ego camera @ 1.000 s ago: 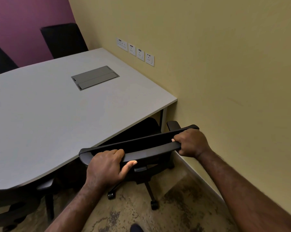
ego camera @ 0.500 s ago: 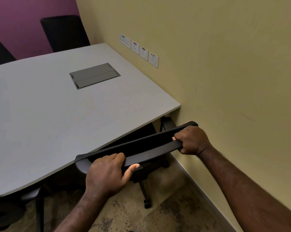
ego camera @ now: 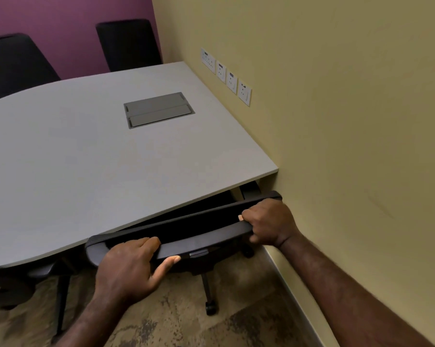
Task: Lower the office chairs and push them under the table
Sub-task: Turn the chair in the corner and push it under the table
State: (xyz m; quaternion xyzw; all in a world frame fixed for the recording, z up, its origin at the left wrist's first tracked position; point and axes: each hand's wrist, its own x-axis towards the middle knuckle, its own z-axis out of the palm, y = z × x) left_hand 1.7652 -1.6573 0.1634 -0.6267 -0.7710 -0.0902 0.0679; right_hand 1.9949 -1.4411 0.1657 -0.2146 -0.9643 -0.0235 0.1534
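Meanwhile the left hand point(ego camera: 130, 267) and right hand point(ego camera: 269, 225), both clenched on the chair point(ego camera: 199, 232) backrest, had driven it further beneath the bench point(ego camera: 86, 159). Its seat was now under; likely nearly parked, tight beside the wall point(ego camera: 349, 121).

The room is lit softly and evenly from above; the counter point(ego camera: 91, 156) top is a flat pale grey without glare. The yellow wall point(ego camera: 349, 121) darkens toward the right edge. Deep shadow fills the space beneath the counter's near edge, swallowing detail there. Wide-angle distortion bows the counter's edges and the wall's lines. Focus is fair, slightly soft at the bottom corners.
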